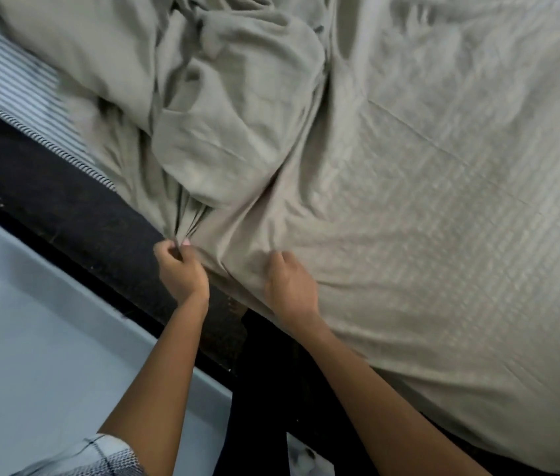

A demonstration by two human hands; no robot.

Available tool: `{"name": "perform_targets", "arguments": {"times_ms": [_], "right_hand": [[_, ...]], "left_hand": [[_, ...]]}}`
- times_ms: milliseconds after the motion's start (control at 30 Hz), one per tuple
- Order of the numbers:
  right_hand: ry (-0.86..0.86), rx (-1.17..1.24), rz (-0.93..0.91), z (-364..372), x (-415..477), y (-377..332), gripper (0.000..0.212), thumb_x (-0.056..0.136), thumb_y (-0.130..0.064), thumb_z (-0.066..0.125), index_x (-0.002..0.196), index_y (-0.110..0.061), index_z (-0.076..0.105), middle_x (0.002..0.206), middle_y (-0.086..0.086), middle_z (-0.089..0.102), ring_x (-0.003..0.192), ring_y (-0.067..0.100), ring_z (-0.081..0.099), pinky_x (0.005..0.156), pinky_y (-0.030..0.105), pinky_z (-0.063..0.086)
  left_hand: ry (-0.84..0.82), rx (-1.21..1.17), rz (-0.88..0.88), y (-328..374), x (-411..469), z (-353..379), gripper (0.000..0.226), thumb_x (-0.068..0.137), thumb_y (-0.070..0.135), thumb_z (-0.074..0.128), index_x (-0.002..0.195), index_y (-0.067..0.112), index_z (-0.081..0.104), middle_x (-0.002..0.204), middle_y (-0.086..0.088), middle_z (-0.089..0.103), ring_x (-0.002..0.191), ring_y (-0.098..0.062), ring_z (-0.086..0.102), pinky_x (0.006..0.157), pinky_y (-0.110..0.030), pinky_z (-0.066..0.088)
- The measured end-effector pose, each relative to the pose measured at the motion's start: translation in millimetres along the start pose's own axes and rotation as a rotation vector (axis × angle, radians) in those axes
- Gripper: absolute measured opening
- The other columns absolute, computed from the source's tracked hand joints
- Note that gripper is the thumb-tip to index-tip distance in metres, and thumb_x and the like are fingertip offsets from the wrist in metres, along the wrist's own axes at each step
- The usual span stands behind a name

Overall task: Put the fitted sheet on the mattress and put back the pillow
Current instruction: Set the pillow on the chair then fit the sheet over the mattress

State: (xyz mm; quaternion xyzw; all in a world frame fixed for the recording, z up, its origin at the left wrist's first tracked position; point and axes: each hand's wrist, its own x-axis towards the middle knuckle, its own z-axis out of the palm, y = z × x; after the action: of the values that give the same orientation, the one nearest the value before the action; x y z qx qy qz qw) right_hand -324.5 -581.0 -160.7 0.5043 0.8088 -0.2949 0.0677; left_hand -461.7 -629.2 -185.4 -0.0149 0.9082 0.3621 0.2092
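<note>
Right now, at the far left, the pale floor [31, 321] is showing beside the dark bed frame [76, 187]. Above it a strip of the striped mattress [7, 80] is lying bare, so that side is not yet covered. My left hand [180, 269] is pinching a gathered bunch of the fitted sheet [443, 201] at its edge, right on the rim of the mattress, thumb and fingers curled round the pleats. Just past it, the middle of the sheet is heaping up in loose folds [237, 97]. My right hand [289, 286] is gripping the same edge a little further along, fingers curled into the cloth. Further right the sheet is lying flat and fairly taut, with the mattress quilting showing through it, so I am judging that side done. I am reckoning the job about half finished. This edge is waiting to be pulled down and tucked, the heap needs drawing toward the bare left corner, and the pillow is yet to go back. A rounded bulk [65, 46] at the upper left may be it, but I cannot tell.
</note>
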Motion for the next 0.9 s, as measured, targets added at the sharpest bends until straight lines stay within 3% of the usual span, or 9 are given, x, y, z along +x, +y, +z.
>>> {"name": "perform_targets", "arguments": {"times_ms": [100,200,333,433,567,633,733,800,900], "right_hand": [[-0.229,0.005,-0.054,3,7,-17,0.013,0.089,-0.017,0.046,0.09,-0.007,0.054,0.097,0.012,0.06,0.088,0.034,0.059,0.061,0.034,0.033],[-0.119,0.173,-0.013,3,17,-31,0.008,0.085,-0.013,0.05,0.085,-0.008,0.056,0.09,0.012,0.06,0.081,0.035,0.058,0.061,0.037,0.037],[0.142,0.426,0.117,-11,46,-58,0.012,0.088,-0.014,0.05,0.098,-0.013,0.056,0.094,0.004,0.059,0.082,0.024,0.057,0.07,0.037,0.045],[0.272,0.874,0.417,-26,78,-87,0.009,0.091,-0.026,0.054,0.097,-0.022,0.048,0.092,0.001,0.059,0.085,0.023,0.061,0.074,0.038,0.049],[0.344,1.314,0.77,-48,138,-130,0.051,0.083,-0.031,0.067,0.121,-0.006,0.044,0.118,0.001,0.055,0.099,0.016,0.054,0.089,0.03,0.046],[0.343,1.293,0.827,-66,176,-163,0.025,0.087,-0.017,0.063,0.097,0.001,0.048,0.11,0.006,0.056,0.096,0.016,0.051,0.077,0.021,0.043],[-0.055,1.556,0.426,-103,225,-238,0.01,0.093,0.001,0.05,0.102,0.002,0.047,0.103,0.012,0.055,0.104,0.026,0.055,0.078,0.019,0.045],[-0.252,1.621,0.111,-109,243,-260,0.052,0.091,-0.007,0.056,0.138,-0.015,0.036,0.12,0.004,0.054,0.111,0.017,0.053,0.089,0.032,0.041],[0.048,1.204,0.122,-86,248,-239,0.037,0.078,-0.015,0.061,0.115,-0.011,0.064,0.103,0.008,0.068,0.091,0.02,0.062,0.087,0.042,0.05]], "left_hand": [[0.097,-0.053,-0.247,-3,23,-13,0.023,0.098,0.018,0.045,0.116,0.004,0.049,0.117,-0.016,0.058,0.102,-0.03,0.057,0.075,-0.033,0.042],[0.135,-0.126,-0.353,4,47,-22,0.024,0.097,0.008,0.042,0.117,0.004,0.055,0.12,-0.015,0.058,0.108,-0.03,0.057,0.085,-0.034,0.045],[0.049,-0.142,0.054,36,74,-28,0.03,0.093,0.015,0.052,0.121,0.004,0.054,0.121,-0.017,0.053,0.103,-0.025,0.056,0.085,-0.027,0.045],[-0.036,0.275,0.338,51,93,-20,0.046,0.086,0.027,0.062,0.126,0.009,0.049,0.127,-0.019,0.044,0.108,-0.035,0.043,0.092,-0.042,0.038],[-0.115,0.349,0.342,50,118,-26,0.02,0.09,0.018,0.055,0.106,0.005,0.054,0.114,-0.017,0.052,0.103,-0.037,0.047,0.08,-0.035,0.032],[-0.118,0.291,0.335,50,121,-31,0.014,0.091,0.015,0.054,0.102,0.007,0.055,0.107,-0.014,0.056,0.099,-0.036,0.05,0.078,-0.037,0.034],[-0.052,0.367,0.328,55,119,-33,0.016,0.087,0.014,0.057,0.102,0.011,0.059,0.101,-0.009,0.064,0.096,-0.033,0.056,0.084,-0.044,0.04],[0.029,0.4,0.219,65,123,-33,0.024,0.08,0.018,0.057,0.104,0.015,0.062,0.105,-0.01,0.063,0.099,-0.035,0.054,0.089,-0.049,0.038],[0.1,0.228,0.153,91,138,-35,0.027,0.076,0.02,0.049,0.098,0.012,0.063,0.098,-0.011,0.057,0.094,-0.033,0.051,0.087,-0.049,0.042]]}}
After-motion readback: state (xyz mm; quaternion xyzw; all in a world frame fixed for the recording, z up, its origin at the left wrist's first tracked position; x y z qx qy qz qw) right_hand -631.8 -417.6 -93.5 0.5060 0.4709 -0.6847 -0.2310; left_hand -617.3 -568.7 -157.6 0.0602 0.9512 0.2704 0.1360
